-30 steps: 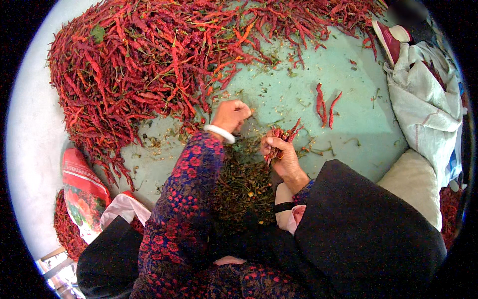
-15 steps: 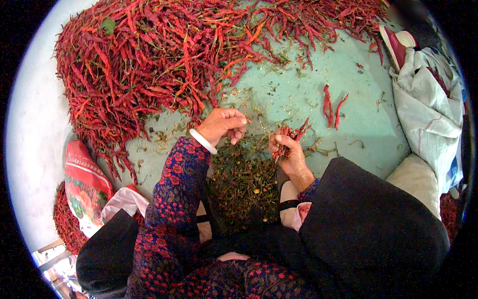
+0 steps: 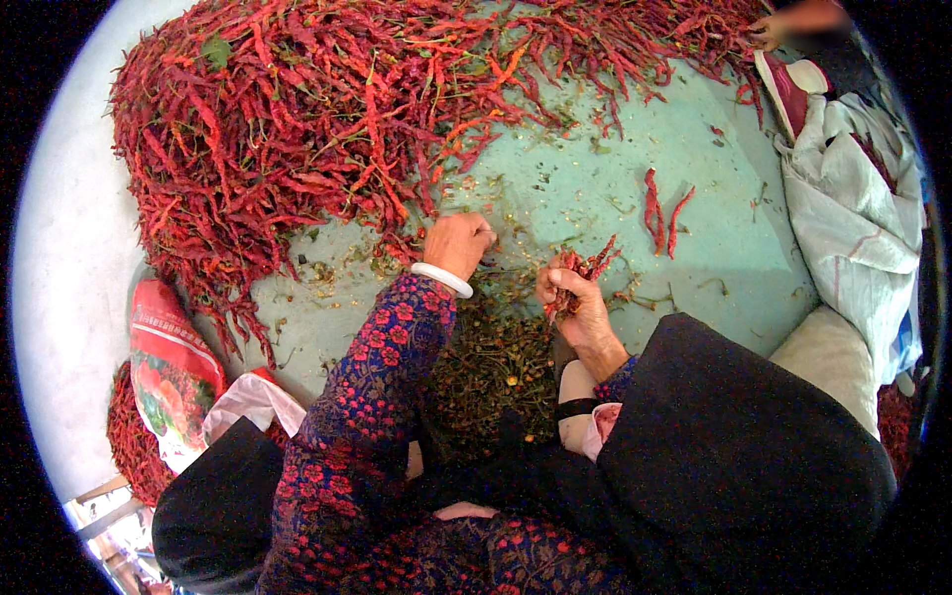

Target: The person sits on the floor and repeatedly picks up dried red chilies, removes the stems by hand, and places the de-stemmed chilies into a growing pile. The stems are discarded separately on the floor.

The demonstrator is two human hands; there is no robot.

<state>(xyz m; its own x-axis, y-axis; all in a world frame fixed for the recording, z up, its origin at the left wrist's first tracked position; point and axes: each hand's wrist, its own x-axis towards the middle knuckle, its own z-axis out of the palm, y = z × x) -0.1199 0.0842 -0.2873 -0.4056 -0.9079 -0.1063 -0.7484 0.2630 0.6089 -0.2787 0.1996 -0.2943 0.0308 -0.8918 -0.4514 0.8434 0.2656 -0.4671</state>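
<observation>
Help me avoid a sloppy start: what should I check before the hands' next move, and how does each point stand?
1. Right hand has a grip on the bunch of red chillies: ok.
2. Left hand is empty: cannot tell; its curled fingers hide the palm.
3. White bracelet is clear of the held bunch: ok, it sits around the left wrist.
4. Loose chillies are gathered in: not ok; two lie apart, beyond and right of the right hand.
5. Stalk heap contains no chillies: cannot tell; it is dark and tangled.
</observation>
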